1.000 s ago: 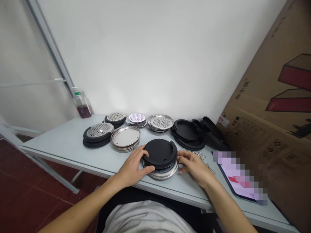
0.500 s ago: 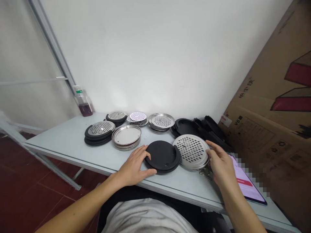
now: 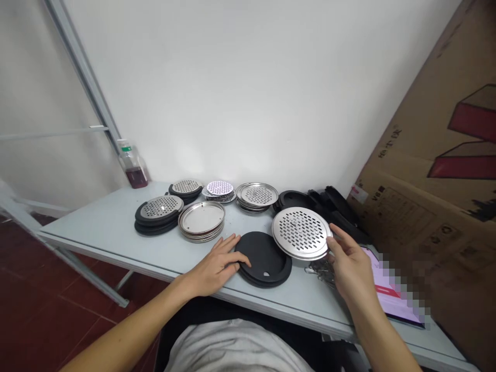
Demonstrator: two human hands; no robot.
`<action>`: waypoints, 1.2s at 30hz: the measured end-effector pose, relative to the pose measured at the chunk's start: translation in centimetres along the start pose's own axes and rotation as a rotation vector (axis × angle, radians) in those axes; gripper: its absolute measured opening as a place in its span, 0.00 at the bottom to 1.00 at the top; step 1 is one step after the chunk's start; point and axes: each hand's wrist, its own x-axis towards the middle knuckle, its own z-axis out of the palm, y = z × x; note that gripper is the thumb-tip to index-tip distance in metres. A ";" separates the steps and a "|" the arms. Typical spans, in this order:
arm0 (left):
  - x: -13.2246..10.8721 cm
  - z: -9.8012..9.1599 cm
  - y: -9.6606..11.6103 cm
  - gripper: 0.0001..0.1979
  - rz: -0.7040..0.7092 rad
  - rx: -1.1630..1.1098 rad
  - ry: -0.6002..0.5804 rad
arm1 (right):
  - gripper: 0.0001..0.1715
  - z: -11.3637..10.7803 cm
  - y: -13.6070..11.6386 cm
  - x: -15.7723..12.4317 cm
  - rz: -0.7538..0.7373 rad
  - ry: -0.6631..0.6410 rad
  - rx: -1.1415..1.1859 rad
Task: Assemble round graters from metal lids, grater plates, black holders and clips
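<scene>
My right hand (image 3: 349,256) pinches the right edge of a perforated round metal plate (image 3: 301,232), lifted and tilted slightly. This plate's lower left edge overlaps a black round base (image 3: 263,253) with a raised rim and a small hole. My left hand (image 3: 217,266) grips that base by its left rim, index finger over the top and thumb at the outer side. Below the metal plate, by my right hand, lies a small heap of metal wire pieces (image 3: 321,271), partly hidden.
Behind stand stacked plain metal plates (image 3: 202,217), black bases with perforated plates (image 3: 160,209), more perforated plates (image 3: 259,195) and black parts (image 3: 341,206). A tablet (image 3: 391,294) lies at right beside a large cardboard box (image 3: 411,217). A bottle (image 3: 134,170) stands at the far left.
My right hand has raised the perforated plate and tilted it off the black base's right side. The base has shifted slightly right and turned, its hole now nearer the front. My left index finger reaches further over it.
</scene>
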 end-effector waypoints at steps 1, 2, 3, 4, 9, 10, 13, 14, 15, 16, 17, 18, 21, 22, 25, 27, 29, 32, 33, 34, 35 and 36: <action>0.1 0.1 -0.1 0.19 0.002 -0.001 0.003 | 0.37 0.3 -0.1 -0.1 0.049 -0.005 0.021; 0.3 0.2 -0.1 0.19 0.005 0.001 0.010 | 0.37 0.5 -0.3 -0.2 0.091 -0.017 0.041; 0.4 0.3 -0.2 0.19 0.009 0.004 0.021 | 0.37 0.7 -0.5 -0.3 0.124 -0.032 0.061; 0.5 0.4 -0.3 0.20 0.015 0.006 0.045 | 0.38 0.8 -0.6 -0.4 0.137 -0.048 0.081; 0.4 1.0 -0.3 0.19 0.061 0.027 0.317 | 0.37 1.0 -1.1 -0.7 0.177 -0.101 0.151; 0.4 1.1 0.0 0.17 0.093 0.055 0.333 | 0.37 1.0 -1.2 -0.7 0.186 -0.111 0.159; 0.2 1.4 0.8 0.18 0.226 0.167 0.259 | 0.37 1.0 -1.2 -0.8 0.207 -0.149 0.173; 0.1 1.4 1.0 0.20 0.260 0.192 0.233 | 0.37 1.0 -1.2 -0.8 0.212 -0.162 0.176; 0.1 1.4 1.1 0.20 0.283 0.203 0.217 | 0.37 1.0 -1.2 -0.8 0.215 -0.174 0.180; 0.1 1.4 1.2 0.20 0.294 0.200 0.211 | 0.37 1.0 -1.1 -0.8 0.217 -0.184 0.185; 0.2 1.4 1.2 0.21 0.293 0.185 0.212 | 0.36 1.0 -1.1 -0.9 0.217 -0.192 0.189; 0.2 1.4 1.1 0.22 0.283 0.163 0.221 | 0.36 1.0 -1.1 -0.9 0.218 -0.197 0.192; 0.4 1.2 0.6 0.24 0.234 0.089 0.247 | 0.35 1.1 -1.1 -1.0 0.225 -0.215 0.184; 0.4 1.2 0.5 0.24 0.218 0.067 0.251 | 0.35 1.1 -1.0 -1.0 0.226 -0.221 0.178; 0.5 1.1 0.1 0.22 0.178 -0.002 0.223 | 0.35 1.1 -0.7 -1.0 0.219 -0.229 0.168; 0.5 1.1 0.0 0.21 0.151 -0.036 0.207 | 0.35 1.0 -0.4 -0.9 0.207 -0.238 0.151; 0.5 1.1 -0.2 0.21 0.121 -0.056 0.218 | 0.35 1.0 -0.2 -0.9 0.204 -0.271 0.121; 0.8 1.2 -0.4 0.22 0.054 -0.068 0.275 | 0.34 1.0 -0.3 -1.2 0.206 -0.377 0.021; 0.9 1.2 -0.5 0.22 0.029 -0.073 0.292 | 0.33 1.0 -0.4 -1.3 0.179 -0.419 -0.042; 1.0 1.2 -0.5 0.21 0.006 -0.078 0.304 | 0.32 1.0 -0.5 -1.5 0.122 -0.457 -0.119; 1.0 1.2 -0.6 0.21 -0.012 -0.085 0.310 | 0.31 1.1 -0.6 -1.7 0.040 -0.489 -0.205; 1.1 1.1 -0.5 0.20 -0.024 -0.093 0.310 | 0.30 1.1 -0.7 -1.8 -0.056 -0.512 -0.289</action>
